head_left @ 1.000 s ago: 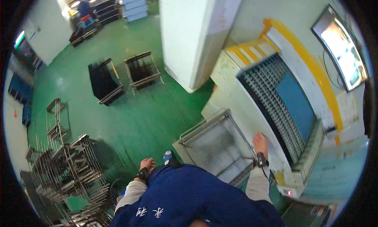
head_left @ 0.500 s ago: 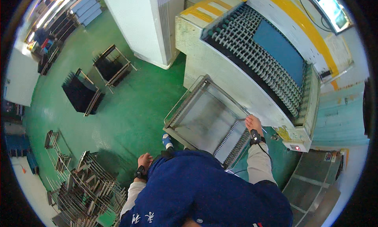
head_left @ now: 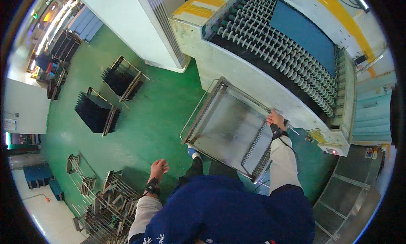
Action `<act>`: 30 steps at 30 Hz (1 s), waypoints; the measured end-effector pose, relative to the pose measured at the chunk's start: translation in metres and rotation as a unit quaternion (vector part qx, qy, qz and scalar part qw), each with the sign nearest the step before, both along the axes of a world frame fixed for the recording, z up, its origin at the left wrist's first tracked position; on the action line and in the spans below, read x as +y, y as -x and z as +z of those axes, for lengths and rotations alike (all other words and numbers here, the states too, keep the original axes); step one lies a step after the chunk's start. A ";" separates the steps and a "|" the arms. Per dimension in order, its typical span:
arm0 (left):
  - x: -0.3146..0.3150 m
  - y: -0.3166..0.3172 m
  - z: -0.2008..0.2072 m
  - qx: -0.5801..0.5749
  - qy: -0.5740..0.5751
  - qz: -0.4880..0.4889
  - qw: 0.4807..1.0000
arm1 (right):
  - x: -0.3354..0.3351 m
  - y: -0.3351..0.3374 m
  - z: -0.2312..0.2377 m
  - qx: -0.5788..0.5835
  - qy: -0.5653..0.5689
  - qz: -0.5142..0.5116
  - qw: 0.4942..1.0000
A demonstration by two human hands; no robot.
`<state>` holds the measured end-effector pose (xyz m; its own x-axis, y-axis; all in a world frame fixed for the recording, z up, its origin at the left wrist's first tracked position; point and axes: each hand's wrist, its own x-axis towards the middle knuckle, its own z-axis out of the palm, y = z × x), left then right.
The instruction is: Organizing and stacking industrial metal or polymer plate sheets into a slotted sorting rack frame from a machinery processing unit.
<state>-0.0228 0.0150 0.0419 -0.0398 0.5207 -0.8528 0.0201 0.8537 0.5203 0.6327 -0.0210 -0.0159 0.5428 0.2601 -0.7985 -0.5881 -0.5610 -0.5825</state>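
Right hand (head_left: 275,118) curls closed over the top rail of a slotted grey metal rack cart (head_left: 228,127), likely heavy, rigid; left hand (head_left: 158,167) hangs loosely spread, empty.

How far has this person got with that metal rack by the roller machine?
Done: the metal rack stands against the roller conveyor. In hand: the right hand grips the rack's far edge; the left hand hangs free above stacked wire frames. Left: the rack looks unloaded, while a blue sheet lies on the rollers.
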 end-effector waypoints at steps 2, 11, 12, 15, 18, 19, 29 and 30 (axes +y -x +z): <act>0.014 -0.019 0.012 0.000 -0.008 -0.019 1.000 | 0.005 -0.006 -0.014 0.012 -0.061 0.007 0.998; 0.068 -0.077 0.010 -0.025 -0.036 -0.111 0.993 | 0.012 -0.035 -0.082 -0.196 -0.022 0.167 0.966; 0.069 -0.082 0.011 -0.003 -0.073 -0.130 0.989 | 0.030 -0.013 -0.045 -0.223 0.020 0.171 0.959; 0.087 -0.107 0.021 0.012 -0.130 -0.181 0.975 | 0.028 -0.015 -0.041 -0.220 0.080 0.191 0.953; 0.097 -0.123 0.011 -0.021 -0.148 -0.211 0.966 | 0.025 -0.017 -0.045 -0.213 0.164 0.232 0.935; 0.098 -0.126 0.007 -0.052 -0.145 -0.225 0.962 | 0.019 -0.018 -0.050 -0.212 0.167 0.230 0.935; 0.066 -0.078 0.010 -0.001 -0.020 -0.261 0.965 | 0.044 0.061 0.041 -0.400 0.188 0.545 0.713; 0.069 -0.073 0.008 -0.030 -0.009 -0.248 0.968 | 0.044 0.062 0.041 -0.451 0.165 0.543 0.688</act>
<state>0.0502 0.0837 0.0501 0.2678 0.4785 -0.8363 0.3943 0.7375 0.5482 0.5709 0.0227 0.0252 0.4851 0.7893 -0.3763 0.8010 -0.5737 -0.1709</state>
